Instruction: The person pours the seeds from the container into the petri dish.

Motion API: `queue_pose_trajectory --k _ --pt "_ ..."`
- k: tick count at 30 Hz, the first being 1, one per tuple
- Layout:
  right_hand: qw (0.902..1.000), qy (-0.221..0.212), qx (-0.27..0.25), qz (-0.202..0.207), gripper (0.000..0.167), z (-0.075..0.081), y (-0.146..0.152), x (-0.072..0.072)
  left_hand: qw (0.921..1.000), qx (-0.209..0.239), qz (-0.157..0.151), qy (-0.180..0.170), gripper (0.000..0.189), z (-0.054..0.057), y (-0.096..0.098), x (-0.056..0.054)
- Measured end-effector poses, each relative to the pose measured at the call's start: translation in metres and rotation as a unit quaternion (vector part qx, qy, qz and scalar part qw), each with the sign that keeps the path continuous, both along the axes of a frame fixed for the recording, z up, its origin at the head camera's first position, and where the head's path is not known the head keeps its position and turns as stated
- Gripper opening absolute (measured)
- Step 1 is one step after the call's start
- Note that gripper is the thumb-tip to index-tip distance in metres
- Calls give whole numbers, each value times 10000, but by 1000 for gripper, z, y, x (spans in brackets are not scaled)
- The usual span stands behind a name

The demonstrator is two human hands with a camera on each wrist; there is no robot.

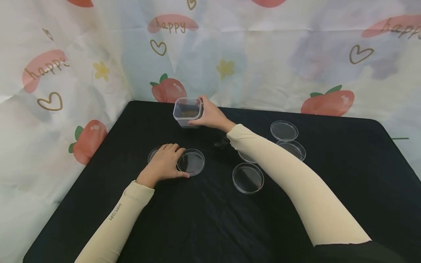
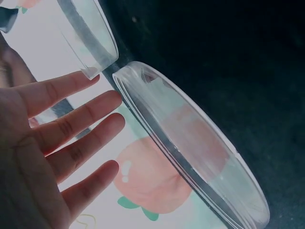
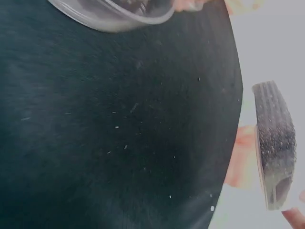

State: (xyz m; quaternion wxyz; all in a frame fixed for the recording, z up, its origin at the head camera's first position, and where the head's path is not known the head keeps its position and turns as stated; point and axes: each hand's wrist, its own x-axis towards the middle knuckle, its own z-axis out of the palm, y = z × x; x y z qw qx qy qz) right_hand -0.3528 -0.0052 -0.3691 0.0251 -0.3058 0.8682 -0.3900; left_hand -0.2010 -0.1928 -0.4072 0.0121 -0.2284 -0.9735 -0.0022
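My left hand (image 1: pixel 166 160) holds a clear petri dish (image 1: pixel 194 163) at its left side, thumb at the near rim and index finger at the far rim. The index fingertip meets that dish's wall (image 2: pixel 102 52) in the left wrist view, while the other fingers extend loosely. Another petri dish (image 1: pixel 152 153) lies mostly hidden under this hand. Toward the back of the table, my right hand (image 1: pixel 212 116) grips a clear plastic tub (image 1: pixel 186 122) by its right side. Dark grainy contents show through the tub (image 3: pixel 277 138) in the right wrist view.
Two petri dishes, one farther (image 1: pixel 284 130) and one nearer (image 1: pixel 292 149), lie right of my right forearm. Another dish (image 1: pixel 248 179) is on the black tablecloth (image 1: pixel 210 223) near the middle, with one partly behind the sleeve. A printed curtain (image 1: pixel 256 73) stands behind.
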Motion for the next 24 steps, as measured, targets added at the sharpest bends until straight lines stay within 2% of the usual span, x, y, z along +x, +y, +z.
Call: queue_pose_trajectory --k 12,20,24 --pt "9989 390 262 -24 94 28 22 33 9997 200 46 -136 87 0 -1 0" --pt "9958 873 250 74 95 41 33 54 9990 254 132 -343 89 0 -2 -2" --pt "9923 1178 333 164 94 44 40 64 9990 257 136 -325 90 -1 -3 -3"
